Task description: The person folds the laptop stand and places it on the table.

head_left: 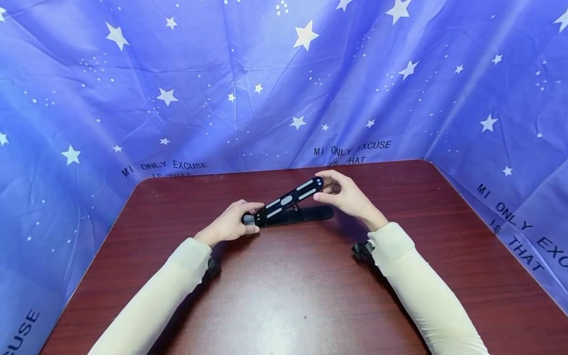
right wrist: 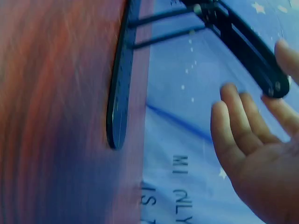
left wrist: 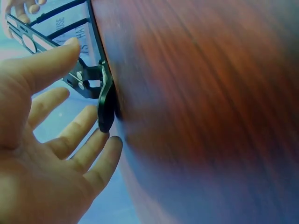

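A black folding laptop stand [head_left: 287, 200] with grey pads stands half unfolded on the table. Its upper bar [right wrist: 247, 58] slants up to the right, over a lower bar [right wrist: 120, 100] lying along the tabletop; thin struts [right wrist: 163, 18] join the two. At the hinged left end my left hand [head_left: 228, 222] holds the stand between thumb and forefinger. The left wrist view shows its other fingers loosely bent beside the curved lip [left wrist: 106, 107]. My right hand [head_left: 348, 195] pinches the raised tip of the upper bar with thumb and forefinger, its remaining fingers relaxed.
The reddish-brown wooden table [head_left: 284, 291] reaches back to a blue curtain [head_left: 248, 74] printed with stars and lettering, which also hangs along both sides. Small black cameras sit at both wrists, below the cream sleeves [head_left: 146, 291].
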Demonstrator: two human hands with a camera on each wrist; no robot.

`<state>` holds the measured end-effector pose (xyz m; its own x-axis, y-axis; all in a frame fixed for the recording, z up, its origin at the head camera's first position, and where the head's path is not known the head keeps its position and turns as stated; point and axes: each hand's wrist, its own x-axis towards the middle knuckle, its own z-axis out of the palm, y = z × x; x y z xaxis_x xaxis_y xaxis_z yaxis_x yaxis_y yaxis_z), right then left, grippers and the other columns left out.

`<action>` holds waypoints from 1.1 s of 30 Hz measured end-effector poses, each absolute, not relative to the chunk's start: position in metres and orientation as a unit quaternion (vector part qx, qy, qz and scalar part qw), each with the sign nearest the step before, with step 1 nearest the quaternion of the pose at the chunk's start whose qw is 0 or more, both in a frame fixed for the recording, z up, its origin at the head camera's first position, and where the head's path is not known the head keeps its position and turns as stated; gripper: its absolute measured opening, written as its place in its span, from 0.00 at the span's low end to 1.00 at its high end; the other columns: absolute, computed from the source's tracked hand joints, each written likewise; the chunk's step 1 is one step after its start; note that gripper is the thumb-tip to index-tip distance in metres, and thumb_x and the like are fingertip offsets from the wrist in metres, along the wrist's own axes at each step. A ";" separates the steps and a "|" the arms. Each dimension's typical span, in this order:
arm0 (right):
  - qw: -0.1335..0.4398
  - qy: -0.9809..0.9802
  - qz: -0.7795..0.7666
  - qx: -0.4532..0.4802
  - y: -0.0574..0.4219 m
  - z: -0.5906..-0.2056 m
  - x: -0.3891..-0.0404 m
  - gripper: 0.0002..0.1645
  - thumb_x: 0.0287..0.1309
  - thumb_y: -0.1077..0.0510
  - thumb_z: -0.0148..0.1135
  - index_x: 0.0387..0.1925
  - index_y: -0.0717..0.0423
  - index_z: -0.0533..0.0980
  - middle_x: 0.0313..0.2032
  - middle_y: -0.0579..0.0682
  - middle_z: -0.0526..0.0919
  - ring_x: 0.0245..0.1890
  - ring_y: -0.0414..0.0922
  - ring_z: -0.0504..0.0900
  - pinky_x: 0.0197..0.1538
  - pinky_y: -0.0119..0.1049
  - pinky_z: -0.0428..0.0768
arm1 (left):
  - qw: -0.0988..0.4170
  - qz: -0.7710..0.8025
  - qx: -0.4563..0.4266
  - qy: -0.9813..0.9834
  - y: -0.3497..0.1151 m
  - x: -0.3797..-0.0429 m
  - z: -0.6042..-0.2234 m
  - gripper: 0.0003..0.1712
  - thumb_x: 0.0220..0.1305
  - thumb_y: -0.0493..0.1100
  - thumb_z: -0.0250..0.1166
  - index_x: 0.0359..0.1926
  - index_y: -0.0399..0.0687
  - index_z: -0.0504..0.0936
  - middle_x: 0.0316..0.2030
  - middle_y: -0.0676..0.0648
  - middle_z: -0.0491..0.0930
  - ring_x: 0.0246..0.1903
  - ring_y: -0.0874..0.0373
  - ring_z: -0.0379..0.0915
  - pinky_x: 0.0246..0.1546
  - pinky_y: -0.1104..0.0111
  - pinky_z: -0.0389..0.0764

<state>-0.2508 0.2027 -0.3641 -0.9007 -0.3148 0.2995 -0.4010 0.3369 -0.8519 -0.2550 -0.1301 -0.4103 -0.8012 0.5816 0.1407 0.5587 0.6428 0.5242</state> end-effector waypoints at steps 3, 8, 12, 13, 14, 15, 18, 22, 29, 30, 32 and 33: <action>0.021 -0.822 0.520 0.232 0.207 -0.354 -0.247 0.29 0.56 0.64 0.66 0.59 0.65 0.71 0.41 0.64 0.81 0.37 0.52 0.81 0.40 0.32 0.77 | 0.008 0.287 0.311 0.906 -0.125 -0.256 -0.410 0.33 0.52 0.41 0.73 0.61 0.44 0.75 0.44 0.39 0.77 0.47 0.45 0.72 0.51 0.55 0.72; 0.015 -0.825 0.512 0.238 0.209 -0.348 -0.243 0.26 0.58 0.64 0.64 0.58 0.66 0.72 0.42 0.64 0.81 0.36 0.47 0.81 0.40 0.30 0.78 | -0.014 0.275 0.307 0.911 -0.118 -0.260 -0.413 0.29 0.53 0.42 0.73 0.57 0.44 0.78 0.43 0.41 0.77 0.46 0.47 0.72 0.49 0.56 0.73; 0.024 -0.818 0.521 0.241 0.210 -0.349 -0.243 0.25 0.56 0.65 0.65 0.56 0.67 0.74 0.41 0.63 0.81 0.37 0.52 0.81 0.40 0.29 0.78 | -0.018 0.264 0.299 0.917 -0.116 -0.262 -0.413 0.28 0.54 0.44 0.73 0.57 0.47 0.79 0.43 0.43 0.76 0.46 0.49 0.71 0.49 0.57 0.73; 0.024 -0.816 0.525 0.242 0.211 -0.349 -0.243 0.25 0.56 0.65 0.66 0.55 0.67 0.74 0.41 0.63 0.81 0.37 0.53 0.81 0.40 0.29 0.78 | -0.015 0.262 0.296 0.918 -0.116 -0.262 -0.412 0.28 0.54 0.44 0.73 0.57 0.47 0.79 0.43 0.43 0.76 0.46 0.49 0.71 0.49 0.57 0.73; 0.022 -0.813 0.528 0.242 0.211 -0.349 -0.242 0.25 0.55 0.66 0.66 0.55 0.67 0.74 0.41 0.63 0.81 0.38 0.54 0.81 0.40 0.29 0.78 | -0.014 0.260 0.295 0.919 -0.115 -0.262 -0.412 0.27 0.54 0.44 0.73 0.57 0.48 0.79 0.43 0.43 0.76 0.46 0.49 0.71 0.49 0.57 0.73; 0.021 -0.813 0.529 0.243 0.211 -0.349 -0.242 0.25 0.55 0.65 0.66 0.55 0.66 0.74 0.41 0.63 0.81 0.38 0.54 0.81 0.40 0.29 0.78 | -0.013 0.258 0.296 0.920 -0.115 -0.263 -0.412 0.27 0.54 0.43 0.73 0.57 0.48 0.79 0.43 0.43 0.76 0.46 0.49 0.71 0.49 0.57 0.73; 0.017 -0.811 0.531 0.245 0.211 -0.349 -0.238 0.24 0.54 0.66 0.67 0.54 0.66 0.75 0.40 0.63 0.81 0.39 0.56 0.81 0.40 0.30 0.78 | -0.012 0.255 0.301 0.919 -0.115 -0.265 -0.411 0.27 0.53 0.41 0.73 0.56 0.47 0.80 0.43 0.43 0.76 0.46 0.48 0.71 0.50 0.57 0.73; 0.010 -0.809 0.536 0.243 0.209 -0.348 -0.233 0.24 0.53 0.66 0.68 0.53 0.66 0.75 0.40 0.64 0.81 0.40 0.57 0.81 0.41 0.31 0.78 | -0.006 0.258 0.308 0.916 -0.116 -0.268 -0.408 0.26 0.52 0.39 0.73 0.55 0.46 0.80 0.42 0.41 0.77 0.46 0.47 0.71 0.49 0.56 0.72; 0.018 -0.809 0.540 0.232 0.202 -0.344 -0.224 0.23 0.49 0.66 0.71 0.48 0.67 0.77 0.35 0.63 0.82 0.36 0.58 0.81 0.36 0.32 0.77 | 0.007 0.255 0.313 0.915 -0.118 -0.274 -0.405 0.26 0.52 0.36 0.72 0.55 0.47 0.80 0.44 0.41 0.77 0.47 0.45 0.68 0.50 0.54 0.70; 0.020 -0.809 0.539 0.232 0.201 -0.344 -0.223 0.22 0.49 0.66 0.71 0.48 0.67 0.77 0.34 0.62 0.82 0.36 0.58 0.81 0.35 0.32 0.77 | 0.007 0.256 0.312 0.915 -0.118 -0.276 -0.405 0.26 0.52 0.36 0.72 0.55 0.48 0.81 0.44 0.41 0.77 0.47 0.46 0.68 0.50 0.54 0.70; 0.021 -0.812 0.535 0.231 0.199 -0.343 -0.220 0.22 0.48 0.66 0.71 0.47 0.66 0.77 0.33 0.62 0.82 0.34 0.56 0.81 0.35 0.33 0.77 | 0.005 0.257 0.313 0.914 -0.118 -0.277 -0.406 0.26 0.52 0.35 0.71 0.55 0.48 0.81 0.43 0.41 0.77 0.47 0.46 0.68 0.50 0.55 0.69; 0.019 -0.812 0.537 0.230 0.198 -0.342 -0.219 0.21 0.48 0.66 0.72 0.46 0.66 0.77 0.33 0.62 0.82 0.34 0.56 0.81 0.34 0.33 0.78 | 0.005 0.259 0.314 0.913 -0.118 -0.278 -0.406 0.26 0.52 0.34 0.71 0.55 0.48 0.81 0.43 0.41 0.77 0.47 0.46 0.67 0.50 0.55 0.69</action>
<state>-0.2194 0.1981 -0.3423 -0.8935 -0.3528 0.2778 -0.3938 0.3184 -0.8623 -0.2784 -0.1176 -0.4058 -0.8027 0.5761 0.1540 0.5712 0.6686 0.4761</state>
